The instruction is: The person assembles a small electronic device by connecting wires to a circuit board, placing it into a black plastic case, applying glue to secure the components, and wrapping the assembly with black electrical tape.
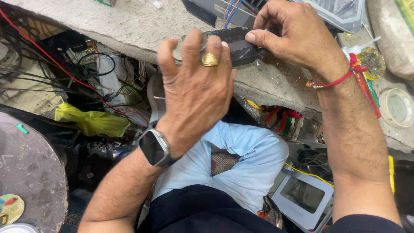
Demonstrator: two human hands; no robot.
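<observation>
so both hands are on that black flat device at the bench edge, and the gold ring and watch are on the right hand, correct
Not quite. In the head view both hands do hold the black flat device, but the gold ring and the watch are on the left hand. The right hand has a red thread at its wrist.

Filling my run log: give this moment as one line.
left hand: fingers on black module | right hand: pinching module's right end | module: on grey bench edge
</observation>
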